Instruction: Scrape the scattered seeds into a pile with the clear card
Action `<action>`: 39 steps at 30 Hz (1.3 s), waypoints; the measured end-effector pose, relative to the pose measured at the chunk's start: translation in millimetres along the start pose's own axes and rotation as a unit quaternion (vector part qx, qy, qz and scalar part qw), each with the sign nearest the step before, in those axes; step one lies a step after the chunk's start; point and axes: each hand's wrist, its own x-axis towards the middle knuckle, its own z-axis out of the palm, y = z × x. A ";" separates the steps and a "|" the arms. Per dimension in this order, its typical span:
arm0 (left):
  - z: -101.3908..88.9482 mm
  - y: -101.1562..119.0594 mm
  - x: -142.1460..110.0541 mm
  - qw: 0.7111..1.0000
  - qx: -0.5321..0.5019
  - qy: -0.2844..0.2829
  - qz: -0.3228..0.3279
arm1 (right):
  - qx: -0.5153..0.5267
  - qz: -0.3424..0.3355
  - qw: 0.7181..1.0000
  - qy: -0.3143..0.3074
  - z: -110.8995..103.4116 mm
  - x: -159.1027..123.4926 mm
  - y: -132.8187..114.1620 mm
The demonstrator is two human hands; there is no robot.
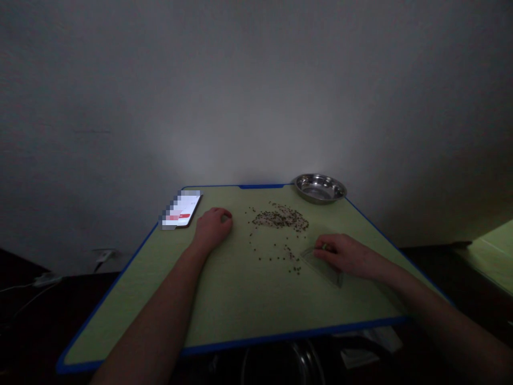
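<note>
My left hand [213, 227] rests on the table to the left of a spread of small dark grains [280, 218]. Its fingers are loosely curled in, and nothing shows in them. My right hand [347, 255] is closed in a pinch at the upper edge of a clear, curved plastic piece [331, 275] that looks like a protractor. A small yellow-green bit shows between the fingers, too small to name. Paler specks lie mixed among the dark grains. Several stray grains [294, 262] lie just left of the plastic piece.
A shiny metal bowl [320, 189] stands at the table's back right corner. At the left edge lies a phone [186, 208] with a lit screen. The pale green table [236, 299] has a blue rim and meets a grey wall [256, 96]. Cables and a plug [105, 256] are at the left.
</note>
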 end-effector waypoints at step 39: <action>-1.3 1.1 -2.6 1.000 -0.005 -0.005 0.002 | -0.218 -0.074 0.972 0.045 3.0 59.1 -20.6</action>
